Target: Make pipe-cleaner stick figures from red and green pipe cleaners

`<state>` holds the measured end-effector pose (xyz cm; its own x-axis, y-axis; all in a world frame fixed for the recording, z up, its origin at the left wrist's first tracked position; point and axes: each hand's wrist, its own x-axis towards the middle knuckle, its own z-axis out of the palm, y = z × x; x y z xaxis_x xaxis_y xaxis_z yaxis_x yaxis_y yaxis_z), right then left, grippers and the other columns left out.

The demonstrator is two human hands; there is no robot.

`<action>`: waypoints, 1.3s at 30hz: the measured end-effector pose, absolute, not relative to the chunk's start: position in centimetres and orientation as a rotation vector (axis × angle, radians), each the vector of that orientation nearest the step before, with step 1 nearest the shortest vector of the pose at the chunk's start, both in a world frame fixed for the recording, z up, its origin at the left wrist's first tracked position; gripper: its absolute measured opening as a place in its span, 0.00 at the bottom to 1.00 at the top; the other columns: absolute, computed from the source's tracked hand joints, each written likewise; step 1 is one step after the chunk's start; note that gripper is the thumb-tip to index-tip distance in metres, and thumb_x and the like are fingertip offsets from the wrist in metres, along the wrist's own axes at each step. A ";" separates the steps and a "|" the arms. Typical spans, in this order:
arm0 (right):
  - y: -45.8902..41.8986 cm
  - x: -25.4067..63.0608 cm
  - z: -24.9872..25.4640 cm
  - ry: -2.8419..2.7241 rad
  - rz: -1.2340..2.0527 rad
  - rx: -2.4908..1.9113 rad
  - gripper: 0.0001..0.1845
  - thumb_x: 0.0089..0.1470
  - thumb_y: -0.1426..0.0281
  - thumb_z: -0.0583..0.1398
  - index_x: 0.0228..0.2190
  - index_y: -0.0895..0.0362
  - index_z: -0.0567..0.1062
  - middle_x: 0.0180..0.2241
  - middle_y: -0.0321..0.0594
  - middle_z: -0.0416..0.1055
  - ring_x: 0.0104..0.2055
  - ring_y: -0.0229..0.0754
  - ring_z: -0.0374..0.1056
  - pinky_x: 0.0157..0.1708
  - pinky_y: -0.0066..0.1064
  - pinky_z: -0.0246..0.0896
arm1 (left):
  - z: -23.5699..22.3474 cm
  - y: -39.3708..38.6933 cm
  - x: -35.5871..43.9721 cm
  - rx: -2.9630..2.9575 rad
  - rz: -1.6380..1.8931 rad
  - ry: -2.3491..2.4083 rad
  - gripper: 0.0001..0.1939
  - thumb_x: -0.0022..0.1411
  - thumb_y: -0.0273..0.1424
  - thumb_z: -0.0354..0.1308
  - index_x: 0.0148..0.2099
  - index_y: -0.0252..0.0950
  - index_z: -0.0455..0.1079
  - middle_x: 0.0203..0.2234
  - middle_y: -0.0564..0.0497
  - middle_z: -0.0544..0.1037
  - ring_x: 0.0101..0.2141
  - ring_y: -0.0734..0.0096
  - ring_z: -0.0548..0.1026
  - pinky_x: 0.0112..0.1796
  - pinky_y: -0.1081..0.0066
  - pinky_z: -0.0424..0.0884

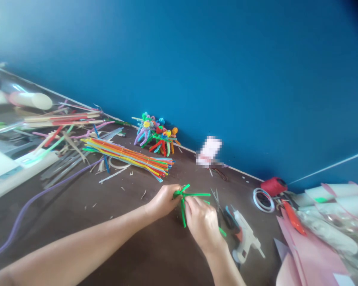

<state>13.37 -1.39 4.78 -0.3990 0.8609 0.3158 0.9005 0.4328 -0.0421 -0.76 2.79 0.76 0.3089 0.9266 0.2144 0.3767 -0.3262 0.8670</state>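
My left hand (164, 201) and my right hand (201, 223) meet over the brown tabletop (131, 222). Both grip a bent green pipe cleaner (193, 194), whose arms stick out around my fingers. Part of its middle is hidden by my right hand. To the right of that hand lie a pair of scissors (217, 202) and a white glue gun (246, 235). A bundle of multicoloured pipe cleaners (128, 157) rests beyond my left hand.
Small pipe-cleaner figures (156, 136) stand against the blue wall (197, 59). A red spool (273, 186), a white coil (263, 200) and pink sheets (310, 254) lie to the right. Wooden sticks (62, 119) and scraps lie to the left.
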 end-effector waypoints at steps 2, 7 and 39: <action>-1.3 13.7 5.2 -2.353 -0.187 -1.523 0.10 0.55 0.72 0.51 0.27 0.55 0.70 0.22 0.36 0.66 0.26 0.37 0.64 0.27 0.26 0.49 | 1.0 2.7 -0.8 1.907 0.956 1.130 0.05 0.50 0.23 0.48 0.23 0.32 0.62 0.17 0.57 0.64 0.20 0.79 0.60 0.23 0.79 0.56; -1.1 14.8 6.2 -2.252 -0.106 -1.527 0.09 0.54 0.71 0.52 0.30 0.54 0.72 0.26 0.36 0.67 0.29 0.35 0.65 0.30 0.24 0.51 | 1.4 2.5 -0.9 1.974 0.889 1.050 0.04 0.50 0.25 0.51 0.28 0.31 0.66 0.17 0.56 0.65 0.21 0.79 0.60 0.23 0.79 0.55; 0.0 15.5 5.0 -2.245 0.642 -1.319 0.13 0.55 0.70 0.49 0.28 0.57 0.73 0.22 0.38 0.70 0.26 0.39 0.65 0.28 0.25 0.57 | 1.0 3.1 -0.7 1.102 0.974 0.886 0.13 0.47 0.35 0.59 0.32 0.30 0.67 0.14 0.59 0.61 0.16 0.81 0.61 0.19 0.76 0.66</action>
<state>15.49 -0.03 5.03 -0.4376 0.8869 0.1479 0.6747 0.4327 -0.5980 -0.70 3.07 1.05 0.3260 0.9407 -0.0936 -0.1820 0.1596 0.9703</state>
